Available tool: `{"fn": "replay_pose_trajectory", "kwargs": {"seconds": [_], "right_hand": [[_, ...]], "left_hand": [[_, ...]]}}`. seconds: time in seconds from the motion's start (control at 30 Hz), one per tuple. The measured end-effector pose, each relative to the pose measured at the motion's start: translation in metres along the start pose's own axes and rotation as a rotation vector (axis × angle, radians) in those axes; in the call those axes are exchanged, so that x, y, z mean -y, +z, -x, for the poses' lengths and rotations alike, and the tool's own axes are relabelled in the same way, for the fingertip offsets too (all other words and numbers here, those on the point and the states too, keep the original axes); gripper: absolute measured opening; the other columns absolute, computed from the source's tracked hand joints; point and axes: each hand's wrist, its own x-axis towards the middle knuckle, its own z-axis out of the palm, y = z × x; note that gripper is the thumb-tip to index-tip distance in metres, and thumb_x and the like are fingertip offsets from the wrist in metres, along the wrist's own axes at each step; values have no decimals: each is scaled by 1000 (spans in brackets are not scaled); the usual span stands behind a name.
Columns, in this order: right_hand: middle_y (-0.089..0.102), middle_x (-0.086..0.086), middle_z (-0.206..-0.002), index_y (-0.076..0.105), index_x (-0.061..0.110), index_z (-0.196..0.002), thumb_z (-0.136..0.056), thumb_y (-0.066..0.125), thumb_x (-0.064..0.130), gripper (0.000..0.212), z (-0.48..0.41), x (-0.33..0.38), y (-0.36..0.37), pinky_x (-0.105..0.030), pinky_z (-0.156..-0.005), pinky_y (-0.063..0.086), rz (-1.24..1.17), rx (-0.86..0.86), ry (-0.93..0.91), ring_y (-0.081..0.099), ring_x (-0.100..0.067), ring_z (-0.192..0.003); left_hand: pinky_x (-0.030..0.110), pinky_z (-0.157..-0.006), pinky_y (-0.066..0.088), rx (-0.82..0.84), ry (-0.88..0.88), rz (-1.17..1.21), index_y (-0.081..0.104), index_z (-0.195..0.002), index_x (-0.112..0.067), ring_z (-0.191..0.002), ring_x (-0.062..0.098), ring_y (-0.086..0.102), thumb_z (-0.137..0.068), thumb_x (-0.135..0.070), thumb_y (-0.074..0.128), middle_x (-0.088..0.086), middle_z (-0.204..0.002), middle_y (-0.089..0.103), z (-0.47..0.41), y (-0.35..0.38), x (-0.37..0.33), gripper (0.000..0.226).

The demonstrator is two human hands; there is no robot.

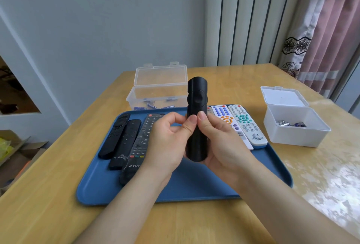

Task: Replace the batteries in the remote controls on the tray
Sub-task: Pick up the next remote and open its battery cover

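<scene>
I hold a black curved remote [196, 95] upright above the blue tray [187, 183], its back towards me. My left hand [169, 142] grips its lower left side and my right hand [220, 142] grips its lower right side. Both thumbs press side by side on the remote's back cover. Three black remotes [124, 140] lie on the tray's left part. Two white remotes [243, 124] with coloured buttons lie on its right part. The held remote's button face is hidden.
A clear open box [157, 91] holding several blue batteries stands behind the tray. A white open box [292, 124] with a few batteries sits on the wooden table [321, 175] at right. Cardboard boxes [17, 152] lie on the floor at left.
</scene>
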Motion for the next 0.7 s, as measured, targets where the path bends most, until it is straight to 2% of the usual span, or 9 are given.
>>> {"fn": "replay_pose_trajectory", "kwargs": {"seconds": [0.13,0.33,0.43,0.47,0.53,0.57,0.63,0.67,0.7], "right_hand": [[71,-22,-110,62,1,-119,-101,47,20,30,0,0,-1,-38,-65,58,-17,7,-6,70,-27,-89],[69,-22,-107,63,1,-118,-102,47,13,26,2,1,-3,-32,-60,55,7,-4,-28,69,-25,-85],[70,-17,-103,63,4,-119,-102,46,14,25,0,4,-3,-38,-66,58,-13,14,1,71,-25,-86],[71,-17,-104,63,5,-119,-102,46,13,25,-2,5,-4,-44,-75,59,-3,-8,-4,71,-26,-90],[71,-17,-109,62,5,-119,-102,45,12,25,-4,9,-6,-54,-87,54,10,-107,-32,71,-30,-95],[71,-17,-106,61,4,-119,-102,45,13,25,-5,11,-7,-52,-84,56,-3,-158,-41,71,-31,-93],[67,-13,-96,63,5,-118,-102,46,20,27,-6,16,-11,-38,-63,60,-31,-254,-40,67,-26,-85],[66,-12,-95,65,5,-116,-102,46,24,29,-6,18,-13,-35,-61,58,-34,-289,-37,64,-25,-85],[66,-14,-96,66,6,-113,-102,46,27,31,-7,19,-15,-37,-68,59,-34,-307,-35,61,-26,-89]], "left_hand": [[41,-58,46,-40,7,31,54,-86,1,-63,30,57,-93,-20,61,32,-76,66,1,3,4,24],[26,-56,50,35,0,-7,57,-94,0,-64,16,68,-95,-14,58,9,-71,74,2,-1,0,13],[37,-67,56,14,54,-116,61,-101,-12,-71,17,70,-94,-18,61,5,-77,75,-1,-2,2,9],[41,-71,57,-24,125,-220,60,-106,-19,-74,13,68,-92,-19,64,-1,-83,74,-2,-2,4,15],[32,-79,54,-65,327,-490,55,-120,-30,-83,2,60,-83,-24,71,-13,-101,64,-4,-3,10,41],[25,-85,49,-26,426,-609,52,-128,-31,-93,0,56,-79,-29,73,-16,-111,58,-2,-2,11,53],[16,-104,33,146,540,-812,42,-142,-28,-121,3,42,-76,-40,73,-15,-136,46,2,1,14,74],[14,-109,24,207,558,-889,35,-147,-26,-131,5,32,-76,-45,72,-13,-146,38,4,2,16,82],[15,-111,21,224,582,-948,31,-150,-23,-135,7,27,-77,-47,70,-10,-151,34,4,2,18,86]]}}
